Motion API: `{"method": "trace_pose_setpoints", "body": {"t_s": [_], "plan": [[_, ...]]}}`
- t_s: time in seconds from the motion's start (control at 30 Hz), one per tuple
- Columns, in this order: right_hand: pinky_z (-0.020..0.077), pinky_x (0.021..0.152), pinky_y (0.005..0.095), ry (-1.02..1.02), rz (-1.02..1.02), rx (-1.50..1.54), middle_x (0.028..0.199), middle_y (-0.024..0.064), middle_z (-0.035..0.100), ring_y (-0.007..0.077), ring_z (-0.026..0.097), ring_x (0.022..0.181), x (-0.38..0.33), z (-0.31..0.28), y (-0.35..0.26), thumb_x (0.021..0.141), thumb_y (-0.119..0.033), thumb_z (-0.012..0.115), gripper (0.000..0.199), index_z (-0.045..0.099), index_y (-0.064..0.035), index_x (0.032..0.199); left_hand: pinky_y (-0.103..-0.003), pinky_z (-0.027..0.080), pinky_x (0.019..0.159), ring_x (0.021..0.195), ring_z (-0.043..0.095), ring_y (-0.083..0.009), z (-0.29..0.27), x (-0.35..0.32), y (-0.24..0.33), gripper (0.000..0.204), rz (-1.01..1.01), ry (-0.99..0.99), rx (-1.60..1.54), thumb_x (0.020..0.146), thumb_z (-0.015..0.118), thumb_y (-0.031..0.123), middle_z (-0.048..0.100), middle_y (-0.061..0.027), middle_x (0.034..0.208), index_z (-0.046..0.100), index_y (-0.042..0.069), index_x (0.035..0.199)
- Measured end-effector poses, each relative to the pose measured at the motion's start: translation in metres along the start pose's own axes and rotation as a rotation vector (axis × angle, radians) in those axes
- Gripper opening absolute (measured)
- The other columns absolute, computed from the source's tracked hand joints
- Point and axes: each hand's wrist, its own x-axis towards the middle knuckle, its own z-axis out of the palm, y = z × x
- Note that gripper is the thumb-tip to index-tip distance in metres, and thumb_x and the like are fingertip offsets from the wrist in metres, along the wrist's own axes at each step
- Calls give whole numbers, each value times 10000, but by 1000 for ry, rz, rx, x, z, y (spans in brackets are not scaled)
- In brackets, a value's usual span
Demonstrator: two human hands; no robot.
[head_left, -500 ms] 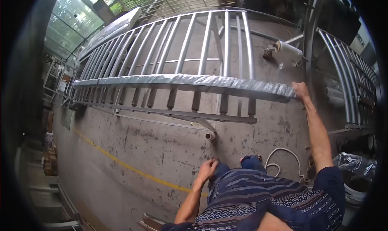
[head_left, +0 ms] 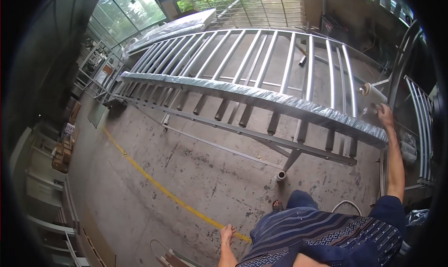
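A long bar wrapped in clear film (head_left: 261, 95) rests across the roller conveyor (head_left: 224, 57), running from far left to near right. My right hand (head_left: 385, 115) is just beyond the bar's right end, apart from it, with fingers loosely bent and apart; no held thing shows. My right forearm passes beside that end. My left hand (head_left: 227, 233) hangs low by my left side over the floor. Its fingers are curled in, and nothing shows in them.
A film roll (head_left: 373, 93) stands beyond my right hand. At the right are more metal rollers (head_left: 421, 131). A yellow line (head_left: 161, 186) crosses the floor. Cardboard boxes (head_left: 65, 150) stand at the left. A long wrapped package (head_left: 175, 28) lies behind the conveyor.
My right hand has come off the bar's end and moved past it. My left hand has dropped away from my thigh. The view has turned, shifting the conveyor right in the picture.
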Motion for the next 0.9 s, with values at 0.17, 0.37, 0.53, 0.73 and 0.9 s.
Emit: {"method": "trace_pose_setpoints", "body": {"t_s": [0.17,0.37,0.53,0.73,0.9], "plan": [[379,1048,416,-246,-503,180,1268,233,534,368,491,1212,-54,62,-304,786,-385,718,651,526,34,1246,-255,466,602,711,590,-107,-5,31,69,296,269,-18,-1,896,582,265,657,-41,798,651,-11,976],[301,1118,426,-545,-681,248,1434,258,364,397,354,1336,-76,141,-521,743,-459,725,831,428,19,1355,-257,492,765,822,646,-132,-18,42,147,353,560,-96,123,927,591,250,694,-62,918,618,-18,1155],[367,1041,441,-543,-789,73,1377,271,394,411,401,1273,-56,218,-638,680,-467,758,924,370,17,1364,-251,489,755,834,635,-125,-76,74,226,331,664,25,138,918,615,233,693,-66,912,631,-10,1142],[485,761,490,-720,-745,8,867,266,610,446,602,864,-44,282,-648,600,-284,749,570,479,17,1001,-245,494,724,825,637,-121,-142,115,335,313,697,135,91,924,611,230,691,-58,924,632,-8,1127],[483,764,481,-760,-638,16,871,267,621,442,605,866,-42,253,-666,574,-228,752,527,547,25,988,-281,523,714,838,661,-166,-178,172,452,281,617,-106,-290,970,547,250,686,-62,965,622,12,1100]]}}
